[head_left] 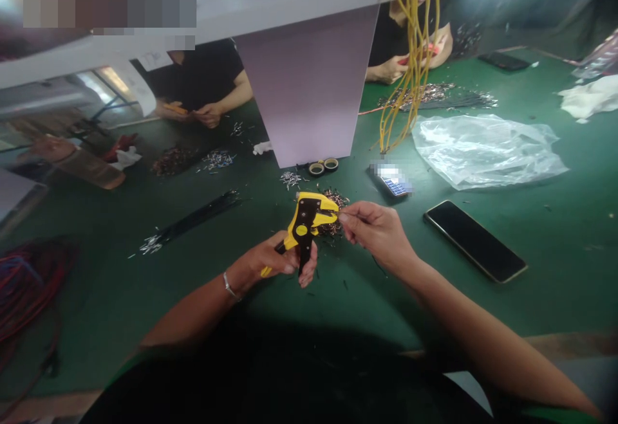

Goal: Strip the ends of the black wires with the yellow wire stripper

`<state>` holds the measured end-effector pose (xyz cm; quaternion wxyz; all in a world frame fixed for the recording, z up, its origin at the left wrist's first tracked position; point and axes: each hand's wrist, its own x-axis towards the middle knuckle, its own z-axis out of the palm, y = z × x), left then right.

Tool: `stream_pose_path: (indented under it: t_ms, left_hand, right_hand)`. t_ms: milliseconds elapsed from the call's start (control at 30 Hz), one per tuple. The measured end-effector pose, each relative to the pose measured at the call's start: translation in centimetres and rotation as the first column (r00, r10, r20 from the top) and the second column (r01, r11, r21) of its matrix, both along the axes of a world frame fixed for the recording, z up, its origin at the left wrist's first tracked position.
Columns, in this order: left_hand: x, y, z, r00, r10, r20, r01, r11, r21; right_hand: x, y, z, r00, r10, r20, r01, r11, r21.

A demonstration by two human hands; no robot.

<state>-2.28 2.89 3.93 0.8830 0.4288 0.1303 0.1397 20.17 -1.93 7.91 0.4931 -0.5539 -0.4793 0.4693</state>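
My left hand (275, 258) is wrapped round the handles of a yellow and black wire stripper (304, 228), its jaws pointing right. At those jaws, the fingertips of my right hand (374, 226) pinch a thin black wire (379, 266), whose tail hangs below the palm. The wire's end at the jaws is too small to make out. Behind the tool lies a heap of short scraps with coppery ends (333, 234), partly hidden by the tool and my right hand. To the left, a bundle of black wires with silvery ends (193, 221) rests on the green table (203, 308).
A phone (476, 240) and a clear plastic bag (487, 150) lie to the right. Two tape rolls (323, 166) sit before a pale upright panel (313, 89). Yellow wires (412, 44) hang down near a small keypad device (393, 179). Two people work across the table.
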Motion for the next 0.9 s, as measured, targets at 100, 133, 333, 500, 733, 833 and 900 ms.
stream_pose_path:
  t_ms: [100, 133, 333, 500, 733, 833, 900]
  left_hand:
    - [-0.07, 0.0, -0.11, 1.0, 0.008, -0.004, -0.008, 1.0, -0.003]
    - [-0.08, 0.0, -0.13, 1.0, 0.008, -0.002, -0.008, 1.0, -0.006]
    - [-0.03, -0.07, -0.08, 1.0, 0.005, 0.002, -0.005, 1.0, -0.011]
    - [-0.15, -0.13, -0.32, 1.0, 0.015, -0.007, -0.015, 1.0, 0.007]
    - [-0.2, -0.31, -0.26, 0.999, 0.026, -0.02, -0.025, 1.0, 0.009]
    - [-0.02, -0.49, -0.01, 0.998, 0.048, -0.031, -0.048, 0.999, 0.0]
    - [0.12, -0.65, 0.17, 0.997, 0.065, -0.032, -0.065, 0.998, 0.004]
  right_hand:
    - [0.01, -0.01, 0.04, 1.0, -0.002, -0.003, 0.002, 1.0, -0.003]
    - [0.01, -0.01, 0.06, 1.0, 0.0, -0.003, 0.0, 1.0, -0.005]
    - [-0.01, 0.02, 0.15, 1.0, 0.011, -0.015, -0.011, 1.0, -0.007]
    - [0.03, 0.07, 0.03, 1.0, 0.018, 0.0, -0.018, 1.0, -0.004]
    - [0.1, 0.0, -0.06, 1.0, 0.012, 0.025, -0.012, 1.0, 0.005]
    - [0.12, 0.03, -0.13, 1.0, 0.019, 0.012, -0.019, 0.999, 0.025]
    - [0.18, 0.1, -0.17, 1.0, 0.017, 0.001, -0.017, 0.999, 0.035]
